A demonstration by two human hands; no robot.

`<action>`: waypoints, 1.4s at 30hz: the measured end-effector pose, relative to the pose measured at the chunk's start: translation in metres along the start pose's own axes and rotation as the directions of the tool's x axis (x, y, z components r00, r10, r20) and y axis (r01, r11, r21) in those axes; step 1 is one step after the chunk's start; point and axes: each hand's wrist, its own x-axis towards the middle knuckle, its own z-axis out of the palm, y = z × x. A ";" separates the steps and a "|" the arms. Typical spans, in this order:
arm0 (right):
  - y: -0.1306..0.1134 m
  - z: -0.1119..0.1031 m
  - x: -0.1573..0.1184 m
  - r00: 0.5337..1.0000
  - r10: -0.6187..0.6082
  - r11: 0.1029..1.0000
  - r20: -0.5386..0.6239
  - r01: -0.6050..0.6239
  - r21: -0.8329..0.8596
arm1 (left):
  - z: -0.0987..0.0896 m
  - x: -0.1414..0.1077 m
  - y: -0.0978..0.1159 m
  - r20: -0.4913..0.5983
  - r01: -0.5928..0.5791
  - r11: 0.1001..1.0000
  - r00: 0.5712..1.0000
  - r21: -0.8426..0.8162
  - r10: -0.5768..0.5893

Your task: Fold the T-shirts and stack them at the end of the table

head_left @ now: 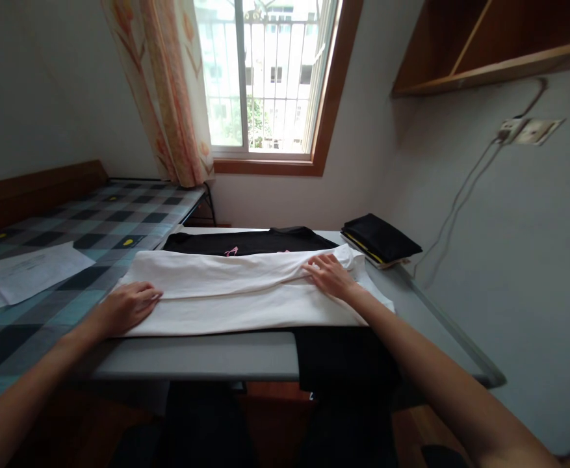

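A white shirt (226, 312) is spread sideways in a long folded strip, with a fold edge running across its middle. My left hand (129, 305) is closed on the left end of that fold, fingertips at the edge. Toward the right end, my right hand (331, 274) grips the fold, the cloth wrinkling under its fingers. Bunched fabric shows just beyond this hand. Behind the white shirt lies a black garment (255, 241) with pink marks, partly covered. Black cloth (346, 357) also hangs over the table's front edge, below the white shirt.
The light grey table (197, 357) has a folded black item (381, 239) at its back right corner. A checked bed (45, 221) with papers (36, 276) adjoins on the left. Cables (465, 185) run down the right wall under a wooden shelf (504, 65).
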 end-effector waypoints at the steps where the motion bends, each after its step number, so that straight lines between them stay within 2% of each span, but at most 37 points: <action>1: 0.010 -0.001 -0.007 0.999 0.041 0.999 0.006 -0.041 -0.025 | 0.005 0.008 0.010 -0.003 -0.038 0.999 0.999 -0.019 0.038; 5: 0.042 -0.003 -0.030 0.984 0.172 0.979 0.044 -0.166 -0.116 | 0.027 0.053 0.066 -0.082 -0.179 0.981 0.982 -0.077 0.172; 9: 0.059 -0.009 -0.041 0.965 0.258 0.953 0.056 -0.245 -0.176 | 0.049 0.109 0.132 -0.158 -0.320 0.944 0.940 -0.085 0.304; 12: 0.064 -0.018 -0.046 0.969 0.245 0.954 0.044 -0.232 -0.188 | 0.062 0.146 0.177 -0.214 -0.360 0.931 0.916 -0.056 0.341; 14: 0.063 -0.024 -0.050 0.976 0.214 0.957 -0.029 -0.216 -0.194 | 0.068 0.163 0.201 -0.209 -0.360 0.933 0.913 -0.003 0.351; 16: 0.061 -0.027 -0.057 0.977 0.173 0.954 -0.126 -0.198 -0.223 | 0.069 0.172 0.219 -0.169 -0.344 0.937 0.922 0.059 0.349; 18: 0.057 -0.024 -0.066 0.977 0.132 0.951 -0.169 -0.173 -0.258 | 0.067 0.174 0.228 -0.123 -0.340 0.934 0.928 0.107 0.352; 21: 0.051 -0.015 -0.079 0.985 0.100 0.951 -0.142 -0.137 -0.277 | 0.062 0.170 0.228 -0.084 -0.333 0.934 0.935 0.128 0.344; 27: 0.049 -0.004 -0.079 0.979 0.163 0.939 -0.126 -0.193 -0.283 | 0.057 0.158 0.203 -0.029 -0.309 0.945 0.949 0.106 0.314; 30: 0.047 -0.007 -0.074 0.974 0.179 0.936 -0.142 -0.213 -0.282 | 0.057 0.153 0.197 -0.060 -0.318 0.941 0.943 0.118 0.326; 33: 0.043 -0.012 -0.073 0.953 0.201 0.927 -0.225 -0.260 -0.271 | 0.057 0.147 0.196 -0.113 -0.323 0.940 0.935 0.114 0.335; 35: 0.039 -0.014 -0.076 0.957 0.186 0.943 -0.221 -0.237 -0.233 | 0.057 0.145 0.195 -0.121 -0.324 0.943 0.936 0.080 0.332; 37: 0.037 -0.014 -0.079 0.979 0.149 0.975 -0.137 -0.168 -0.144 | 0.058 0.144 0.189 -0.114 -0.313 0.949 0.943 0.020 0.314; 39: 0.039 -0.011 -0.080 0.979 0.188 0.982 -0.084 -0.189 -0.004 | 0.058 0.147 0.175 -0.134 -0.283 0.959 0.952 -0.028 0.277; 40: 0.043 -0.009 -0.079 0.960 0.264 0.963 -0.096 -0.258 0.072 | 0.058 0.150 0.166 -0.161 -0.248 0.968 0.958 -0.034 0.239; 41: 0.048 -0.006 -0.076 0.919 0.372 0.923 -0.127 -0.353 0.151 | 0.058 0.152 0.154 -0.190 -0.203 0.979 0.962 -0.026 0.195; 42: 0.054 -0.003 -0.072 0.857 0.491 0.862 -0.157 -0.452 0.229 | 0.057 0.155 0.141 -0.222 -0.139 0.990 0.966 -0.005 0.134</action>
